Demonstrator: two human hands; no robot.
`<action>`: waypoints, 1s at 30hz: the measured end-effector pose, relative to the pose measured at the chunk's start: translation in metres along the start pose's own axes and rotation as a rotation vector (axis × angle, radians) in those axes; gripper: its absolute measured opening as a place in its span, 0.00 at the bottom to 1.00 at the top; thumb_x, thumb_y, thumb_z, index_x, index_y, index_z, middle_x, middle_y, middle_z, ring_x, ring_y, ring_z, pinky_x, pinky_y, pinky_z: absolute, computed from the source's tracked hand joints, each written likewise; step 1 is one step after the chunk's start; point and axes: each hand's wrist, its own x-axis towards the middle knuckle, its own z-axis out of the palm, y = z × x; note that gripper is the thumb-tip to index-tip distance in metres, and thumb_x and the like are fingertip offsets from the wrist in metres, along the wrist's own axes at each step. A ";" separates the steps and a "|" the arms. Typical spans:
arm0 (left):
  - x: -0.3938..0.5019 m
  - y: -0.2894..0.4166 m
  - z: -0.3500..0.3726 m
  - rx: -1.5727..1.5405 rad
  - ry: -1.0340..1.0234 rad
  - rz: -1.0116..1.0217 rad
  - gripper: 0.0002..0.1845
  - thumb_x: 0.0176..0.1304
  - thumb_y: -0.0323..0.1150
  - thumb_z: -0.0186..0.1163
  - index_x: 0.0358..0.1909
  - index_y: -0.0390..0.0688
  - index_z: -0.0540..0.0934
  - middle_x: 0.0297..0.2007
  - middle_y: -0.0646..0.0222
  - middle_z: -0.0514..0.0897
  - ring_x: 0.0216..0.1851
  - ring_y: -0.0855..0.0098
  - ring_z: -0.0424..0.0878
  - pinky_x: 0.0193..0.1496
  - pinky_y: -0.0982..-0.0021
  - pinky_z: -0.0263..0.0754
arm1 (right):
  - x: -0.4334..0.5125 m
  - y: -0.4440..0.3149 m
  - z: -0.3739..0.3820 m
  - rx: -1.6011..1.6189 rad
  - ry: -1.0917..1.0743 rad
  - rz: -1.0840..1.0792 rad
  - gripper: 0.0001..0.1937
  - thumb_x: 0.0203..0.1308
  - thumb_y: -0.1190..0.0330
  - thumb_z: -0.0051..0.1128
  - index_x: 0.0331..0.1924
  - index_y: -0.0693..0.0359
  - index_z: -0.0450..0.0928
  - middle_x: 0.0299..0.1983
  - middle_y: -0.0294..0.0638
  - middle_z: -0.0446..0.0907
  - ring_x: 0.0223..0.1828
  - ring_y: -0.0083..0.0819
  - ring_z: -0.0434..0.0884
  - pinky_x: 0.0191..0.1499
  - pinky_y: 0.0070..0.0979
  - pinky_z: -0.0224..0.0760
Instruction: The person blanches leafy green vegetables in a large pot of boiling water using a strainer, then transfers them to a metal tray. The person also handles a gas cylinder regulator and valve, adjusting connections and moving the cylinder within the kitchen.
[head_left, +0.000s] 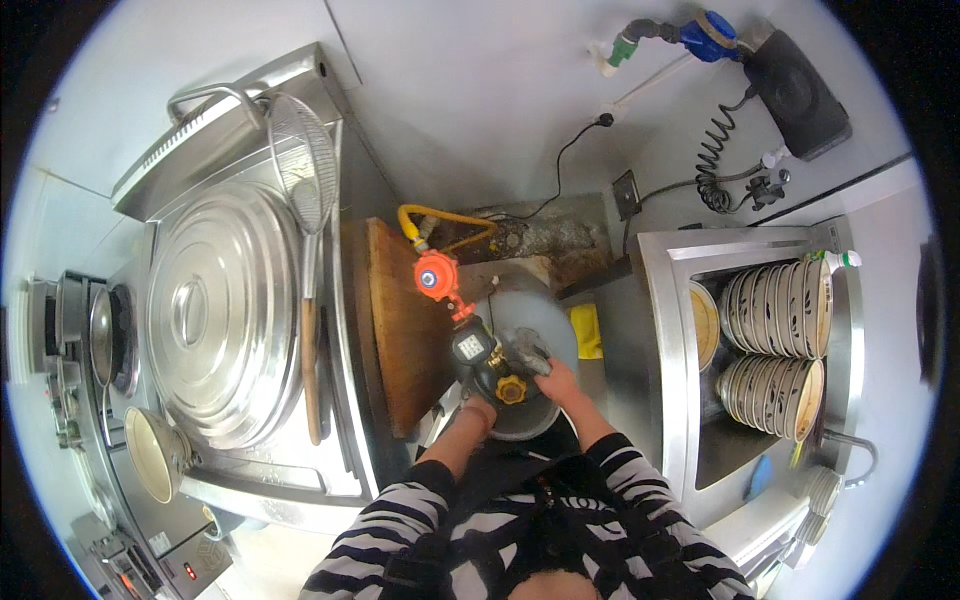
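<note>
A grey gas cylinder (551, 319) stands upright on the floor before me. Its valve bears a yellow handwheel (511, 390). Attached to the valve is a black device (474, 345) with a printed label, and from there an orange-red gas regulator (436, 276) leads to a yellow gas hose (409, 223). On the right side of the cylinder's top, my right hand (559, 381) grips a grey part that looks like the collar (534, 360). My left hand (477, 412) is at the collar's left side, its fingertips partly hidden.
A wooden board (405, 330) leans against the steel cooker on the left, which carries a large lidded pot (225, 315) and a wire skimmer (304, 165). At right, a steel sink (660, 315) holds stacked bowls (780, 311). A yellow cloth-like item (585, 331) lies behind the cylinder.
</note>
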 end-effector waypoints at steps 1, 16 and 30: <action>-0.003 0.003 0.005 -0.013 -0.023 0.000 0.18 0.38 0.35 0.62 0.36 0.44 0.80 0.43 0.63 0.77 0.49 0.63 0.72 0.51 0.65 0.63 | -0.005 -0.001 0.003 0.006 -0.024 0.040 0.25 0.39 0.62 0.53 0.44 0.68 0.69 0.39 0.56 0.74 0.44 0.49 0.72 0.45 0.34 0.65; 0.032 0.102 0.054 0.259 -0.087 0.070 0.18 0.34 0.41 0.68 0.31 0.48 0.82 0.33 0.72 0.81 0.39 0.74 0.78 0.40 0.76 0.69 | -0.066 0.159 0.043 0.219 0.125 0.122 0.13 0.42 0.69 0.51 0.29 0.71 0.71 0.15 0.47 0.74 0.13 0.32 0.75 0.19 0.27 0.67; 0.060 0.113 0.015 0.330 -0.020 -0.037 0.11 0.28 0.38 0.66 0.20 0.48 0.82 0.27 0.72 0.81 0.39 0.67 0.74 0.46 0.73 0.59 | -0.075 0.194 0.019 0.612 0.087 0.387 0.17 0.45 0.69 0.48 0.36 0.77 0.68 0.19 0.50 0.76 0.17 0.34 0.77 0.24 0.29 0.71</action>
